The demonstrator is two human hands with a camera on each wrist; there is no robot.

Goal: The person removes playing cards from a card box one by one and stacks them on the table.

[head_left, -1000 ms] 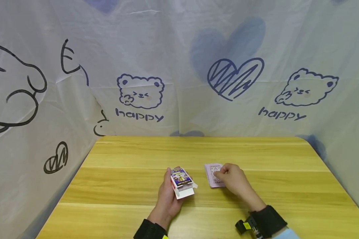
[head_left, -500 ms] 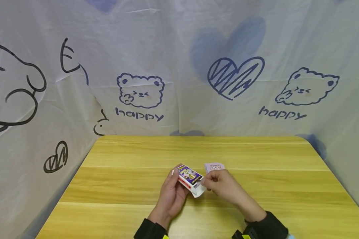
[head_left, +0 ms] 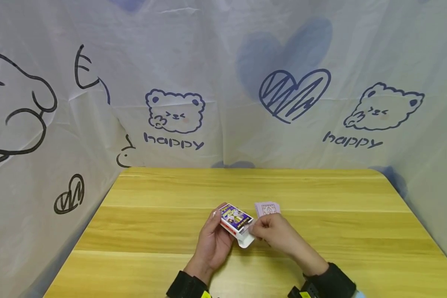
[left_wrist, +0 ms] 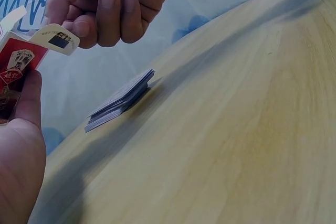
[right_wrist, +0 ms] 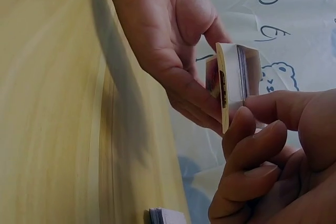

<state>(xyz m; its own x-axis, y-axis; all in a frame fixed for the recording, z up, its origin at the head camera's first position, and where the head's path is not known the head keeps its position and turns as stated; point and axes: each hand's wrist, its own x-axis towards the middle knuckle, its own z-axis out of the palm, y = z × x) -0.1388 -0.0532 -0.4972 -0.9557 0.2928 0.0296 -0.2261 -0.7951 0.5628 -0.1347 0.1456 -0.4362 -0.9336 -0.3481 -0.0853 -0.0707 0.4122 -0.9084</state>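
Note:
My left hand (head_left: pixel 213 244) holds a card box (head_left: pixel 235 217) above the table, tilted, its opened end facing right. The box has a purple-and-yellow picture on top and red sides; white flaps stick out. Playing cards (right_wrist: pixel 242 69) show inside the opening in the right wrist view. My right hand (head_left: pixel 279 234) is at that opening, thumb and index finger pinching at the card ends; the other fingers are curled. Just behind the right hand, a stack of playing cards (head_left: pixel 268 207) lies face down on the table, its near part hidden in the head view.
The wooden table (head_left: pixel 141 223) spreads around both hands. A white cloth (head_left: pixel 223 74) with bear and heart drawings hangs behind it and along the sides. Black straps with small cameras (head_left: pixel 188 285) sit on the wrists.
My right hand has moved left from the stack on the table to the box's open end. The left hand has turned the box slightly towards it. Little differs over the last half second.

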